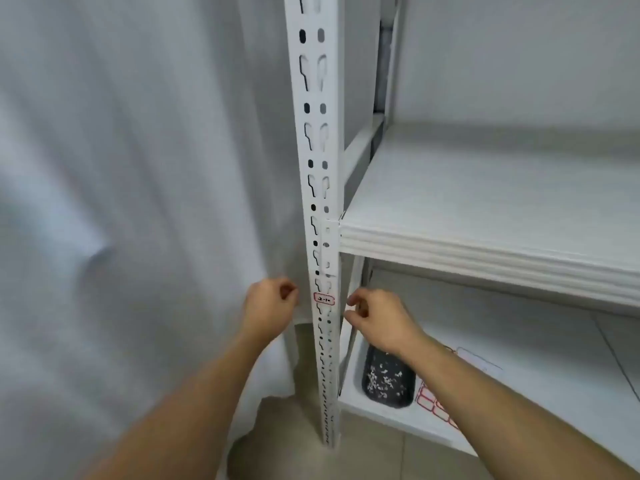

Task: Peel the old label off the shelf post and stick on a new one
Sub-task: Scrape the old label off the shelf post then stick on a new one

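A white slotted shelf post (317, 143) runs down the middle of the view. A small white label with a red border (324, 299) is stuck on the post just below the upper shelf. My left hand (269, 306) hovers just left of the label, fingers curled, holding nothing that I can see. Just right of the post is my right hand (377, 318), thumb and forefinger close together; whether they pinch anything is unclear. A sheet of red-bordered blank labels (434, 405) lies on the lower shelf, partly hidden by my right forearm.
A white upper shelf (485, 216) juts out at right, with the lower shelf (540, 372) beneath it. A dark tray with white scraps (388, 379) sits on the lower shelf near the post. White curtain (121, 202) hangs at left. Beige tiled floor (287, 445) lies below.
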